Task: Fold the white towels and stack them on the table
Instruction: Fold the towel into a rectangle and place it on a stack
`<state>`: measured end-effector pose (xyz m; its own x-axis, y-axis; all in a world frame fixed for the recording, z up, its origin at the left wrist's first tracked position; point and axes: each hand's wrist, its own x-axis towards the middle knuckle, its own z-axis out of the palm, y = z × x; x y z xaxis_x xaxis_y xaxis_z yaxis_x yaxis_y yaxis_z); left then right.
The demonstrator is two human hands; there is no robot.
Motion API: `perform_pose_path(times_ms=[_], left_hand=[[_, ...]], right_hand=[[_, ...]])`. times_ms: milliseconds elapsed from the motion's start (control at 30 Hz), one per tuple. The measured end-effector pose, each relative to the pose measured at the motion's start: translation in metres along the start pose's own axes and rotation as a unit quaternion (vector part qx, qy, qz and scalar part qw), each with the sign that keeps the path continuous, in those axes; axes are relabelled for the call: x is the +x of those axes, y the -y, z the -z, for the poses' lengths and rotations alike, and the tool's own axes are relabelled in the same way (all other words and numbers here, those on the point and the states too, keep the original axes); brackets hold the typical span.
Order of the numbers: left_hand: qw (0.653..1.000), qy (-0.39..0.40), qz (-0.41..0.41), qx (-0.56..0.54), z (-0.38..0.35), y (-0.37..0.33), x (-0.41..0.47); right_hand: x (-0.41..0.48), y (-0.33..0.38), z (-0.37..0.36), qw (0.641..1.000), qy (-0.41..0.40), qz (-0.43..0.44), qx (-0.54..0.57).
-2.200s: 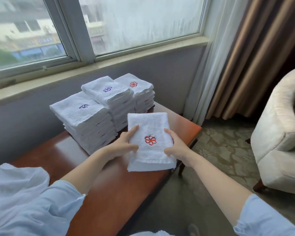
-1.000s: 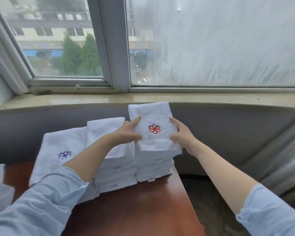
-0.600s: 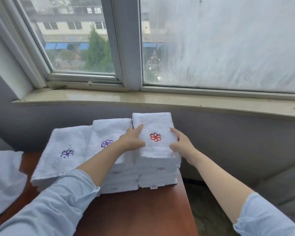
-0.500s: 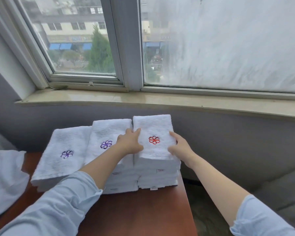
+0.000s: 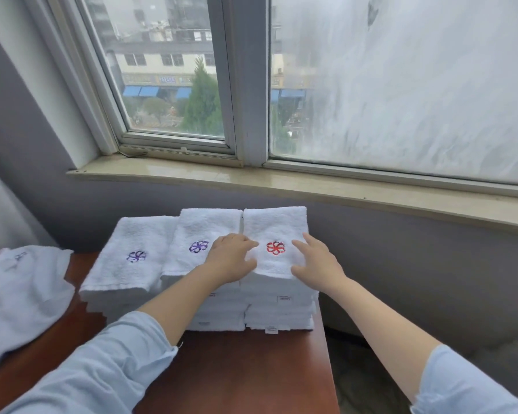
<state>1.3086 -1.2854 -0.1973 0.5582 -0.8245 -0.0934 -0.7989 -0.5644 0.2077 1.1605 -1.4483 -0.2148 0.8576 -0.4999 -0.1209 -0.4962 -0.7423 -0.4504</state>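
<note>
Centre frame, on brown wooden desk: folded white red-emblem towel atop right-hand stack; my left hand and right hand rest on it, fingers relaxed, gripping nothing.

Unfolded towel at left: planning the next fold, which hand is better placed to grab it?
Left, probably: the left hand is nearer the unfolded towel; the right hand rests on the rightmost stack.

3 stacks of folded white terry towels on 1 reddish-brown wooden worktop: left stack, middle stack, right stack. Embroidered flower logos on top: 2 purple, 1 red. 1 loose unfolded white towel at the left edge of the frame. 2 hands: left hand, right hand.
</note>
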Motion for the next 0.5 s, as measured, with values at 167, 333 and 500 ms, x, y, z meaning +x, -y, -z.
perform_pose_path(times_ms=[167, 333, 500], left_hand=[[0.996, -0.076, 0.018, -0.047, 0.009, 0.006, -0.047], [0.989, -0.107, 0.097, -0.043, 0.016, 0.037, -0.117], [0.967, -0.11, 0.222, -0.054, 0.009, 0.079, -0.214]], right_hand=[[-0.021, 0.036, 0.003, 0.993, 0.011, 0.106, -0.045], [-0.038, 0.084, -0.012, 0.974, 0.054, 0.203, -0.08], [-0.056, 0.15, -0.049, 0.944, 0.096, 0.303, -0.084]])
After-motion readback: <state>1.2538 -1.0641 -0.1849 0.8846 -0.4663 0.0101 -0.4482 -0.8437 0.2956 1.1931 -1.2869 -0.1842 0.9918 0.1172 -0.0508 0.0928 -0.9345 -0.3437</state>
